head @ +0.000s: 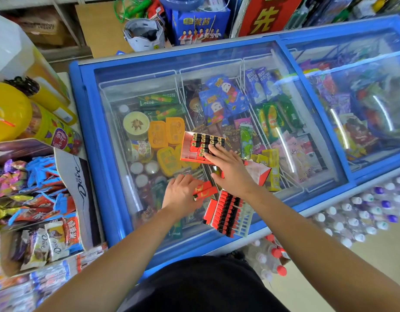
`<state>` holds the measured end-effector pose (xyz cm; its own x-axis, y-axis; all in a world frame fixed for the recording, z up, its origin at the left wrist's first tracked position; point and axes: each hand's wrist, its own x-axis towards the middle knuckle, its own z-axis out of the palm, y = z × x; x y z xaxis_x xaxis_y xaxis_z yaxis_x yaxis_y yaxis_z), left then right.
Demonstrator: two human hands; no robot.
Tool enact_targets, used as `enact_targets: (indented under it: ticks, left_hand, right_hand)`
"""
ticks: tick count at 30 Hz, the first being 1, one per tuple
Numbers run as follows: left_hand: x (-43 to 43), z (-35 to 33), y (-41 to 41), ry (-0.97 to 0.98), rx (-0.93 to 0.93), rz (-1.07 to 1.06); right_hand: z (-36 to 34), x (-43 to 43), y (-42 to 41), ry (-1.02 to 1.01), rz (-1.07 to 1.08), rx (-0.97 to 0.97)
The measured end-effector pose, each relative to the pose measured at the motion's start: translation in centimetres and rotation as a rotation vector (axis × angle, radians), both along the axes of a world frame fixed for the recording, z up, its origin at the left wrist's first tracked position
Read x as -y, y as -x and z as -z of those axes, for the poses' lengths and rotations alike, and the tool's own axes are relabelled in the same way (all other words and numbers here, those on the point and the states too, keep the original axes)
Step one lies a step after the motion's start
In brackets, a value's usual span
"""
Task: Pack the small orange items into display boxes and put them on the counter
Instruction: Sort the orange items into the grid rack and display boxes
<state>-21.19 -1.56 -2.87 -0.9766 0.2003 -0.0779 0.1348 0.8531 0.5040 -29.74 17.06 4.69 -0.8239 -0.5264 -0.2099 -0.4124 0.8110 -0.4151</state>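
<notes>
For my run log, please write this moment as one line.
left hand: grips orange items; right hand: reaches into display box; display box: partly filled, on freezer lid

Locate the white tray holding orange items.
Head view, centre: the white tray lies on the freezer's glass lid near its front edge, just nearer the person than the right hand and right of the left hand, which grips orange items.

Orange display box (185,152), black-capped red-orange items (227,209), bright blue freezer frame (90,131).

The right hand (231,171) touches the display box (187,152). At its seven o'clock, the left hand (181,193) grips orange items (206,190).
</notes>
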Motion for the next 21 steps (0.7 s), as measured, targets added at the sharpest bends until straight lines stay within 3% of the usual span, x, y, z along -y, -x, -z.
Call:
enact_targets:
  ticks: [5, 10, 15, 21]
  left_hand:
    - [3.9, -0.3, -0.4, 0.039, 0.031, -0.045]
    - [6.1, 0.2, -1.1, 0.063, 0.064, -0.068]
    - [6.3, -0.2, -1.5, -0.069, 0.086, -0.102]
    - [6.9, -0.3, -2.3, -0.209, 0.111, -0.09]
  right_hand:
    - [0.4, 0.2, -0.3, 0.022, 0.021, -0.034]
    - [0.6, 1.8, -2.5, 0.085, 0.032, -0.27]
    - [2.3, 4.2, -4.2, 0.055, 0.025, -0.001]
    - [4.0, 6.2, -4.7, -0.034, 0.007, 0.154]
